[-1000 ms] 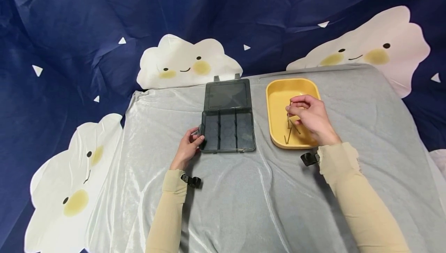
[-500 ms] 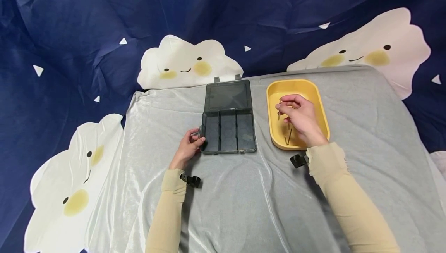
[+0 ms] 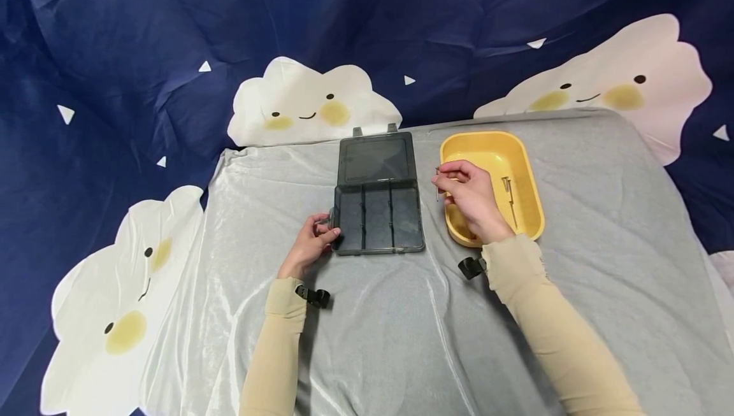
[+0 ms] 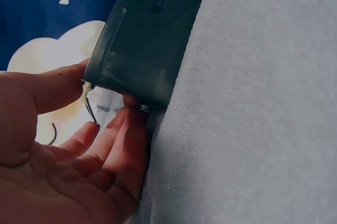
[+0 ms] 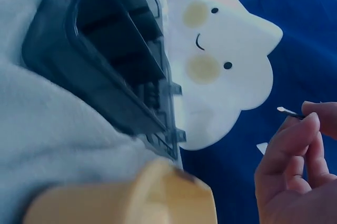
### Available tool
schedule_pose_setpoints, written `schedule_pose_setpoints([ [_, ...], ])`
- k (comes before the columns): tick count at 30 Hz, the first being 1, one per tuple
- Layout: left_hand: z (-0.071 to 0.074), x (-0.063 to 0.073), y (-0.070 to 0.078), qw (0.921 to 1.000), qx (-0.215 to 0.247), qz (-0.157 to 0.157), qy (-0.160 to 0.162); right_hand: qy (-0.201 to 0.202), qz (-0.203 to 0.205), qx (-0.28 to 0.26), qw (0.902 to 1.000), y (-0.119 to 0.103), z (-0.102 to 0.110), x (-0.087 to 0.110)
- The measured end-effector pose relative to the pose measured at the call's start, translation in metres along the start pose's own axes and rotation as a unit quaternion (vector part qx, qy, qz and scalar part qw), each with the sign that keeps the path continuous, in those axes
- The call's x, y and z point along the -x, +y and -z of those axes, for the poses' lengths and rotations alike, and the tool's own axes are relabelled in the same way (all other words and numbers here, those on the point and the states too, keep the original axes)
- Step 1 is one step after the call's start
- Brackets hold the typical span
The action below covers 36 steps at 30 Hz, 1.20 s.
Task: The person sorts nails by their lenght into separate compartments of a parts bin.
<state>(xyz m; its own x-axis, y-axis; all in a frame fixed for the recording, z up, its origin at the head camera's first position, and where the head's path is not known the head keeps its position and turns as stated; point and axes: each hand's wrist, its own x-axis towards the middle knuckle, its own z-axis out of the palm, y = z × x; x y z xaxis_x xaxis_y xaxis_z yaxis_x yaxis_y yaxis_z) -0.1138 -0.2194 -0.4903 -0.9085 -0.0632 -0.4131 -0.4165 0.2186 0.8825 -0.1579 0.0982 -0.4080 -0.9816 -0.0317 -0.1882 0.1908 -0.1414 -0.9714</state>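
At the left side of the dark clear-plastic compartment box (image 3: 378, 218), my left hand (image 3: 308, 244) grips the edge, thumb above and fingers beneath, as the left wrist view shows on the box wall (image 4: 142, 45). Its lid (image 3: 375, 158) lies folded back, and dividers split the bottom into three compartments. My right hand (image 3: 470, 196) pinches a thin metal screw (image 3: 437, 186) between thumb and fingertips, over the left rim of the yellow tray (image 3: 530, 180). In the right wrist view the screw's flared end (image 5: 284, 110) pokes out; its thread is too small to see.
Several more screws (image 3: 510, 199) lie in the tray's right part. Wrinkled grey cloth (image 3: 390, 327) covers the table, with a gap of it between box and tray. Behind hangs a dark blue curtain (image 3: 321, 8) with cloud prints.
My right hand has carried the screw leftward, from above the tray's middle to past its left rim, uncovering the screws on the right. The left hand keeps its place on the box.
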Motion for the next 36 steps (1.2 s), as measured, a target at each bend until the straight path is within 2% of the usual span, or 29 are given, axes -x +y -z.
schedule_pose_setpoints([
  [6,0.0,-0.001,-0.001,1.0,-0.004,-0.003,0.002,-0.019,-0.013,0.0,0.9997,0.011,-0.019,-0.002],
  [12,0.0,-0.001,-0.001,0.9999,-0.005,-0.008,0.004,-0.043,-0.008,0.01,0.999,0.022,-0.034,-0.003],
  [21,0.001,-0.002,-0.001,0.9999,-0.008,-0.004,0.005,-0.06,-0.017,0.056,0.9965,0.037,-0.054,-0.003],
  [36,0.001,0.001,0.001,1.0,-0.007,-0.006,-0.001,-0.069,-0.042,0.091,0.9926,0.063,-0.069,-0.006],
])
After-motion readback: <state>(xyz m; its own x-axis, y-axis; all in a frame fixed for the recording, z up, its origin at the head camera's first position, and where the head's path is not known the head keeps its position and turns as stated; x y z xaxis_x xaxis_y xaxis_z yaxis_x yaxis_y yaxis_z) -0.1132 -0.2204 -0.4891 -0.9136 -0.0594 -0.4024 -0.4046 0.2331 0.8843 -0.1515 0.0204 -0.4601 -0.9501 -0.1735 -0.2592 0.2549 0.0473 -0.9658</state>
